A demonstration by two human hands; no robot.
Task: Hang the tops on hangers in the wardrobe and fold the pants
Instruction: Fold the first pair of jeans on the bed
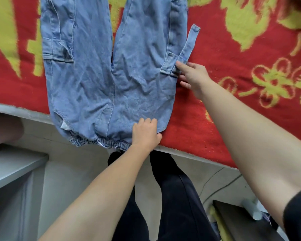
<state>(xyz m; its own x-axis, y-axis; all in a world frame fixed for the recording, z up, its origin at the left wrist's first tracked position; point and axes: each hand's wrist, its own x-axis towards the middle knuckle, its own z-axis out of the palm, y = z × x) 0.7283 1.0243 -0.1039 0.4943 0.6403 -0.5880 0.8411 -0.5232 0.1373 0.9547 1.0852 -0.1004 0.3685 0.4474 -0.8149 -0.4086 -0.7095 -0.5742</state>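
Light blue denim pants lie spread flat on a red and yellow blanket, legs running away from me, the elastic waistband hanging over the near edge. My left hand rests on the denim near the waistband's right side, fingers bent down onto the cloth. My right hand reaches to the pants' right side and touches the cargo pocket flap, index finger stretched out onto it. A denim strap sticks out from that pocket.
The blanket covers a bed whose grey edge crosses the view. A pale cabinet top stands at lower left. A dark table with a white bottle is at lower right. My legs in black trousers stand on the light floor.
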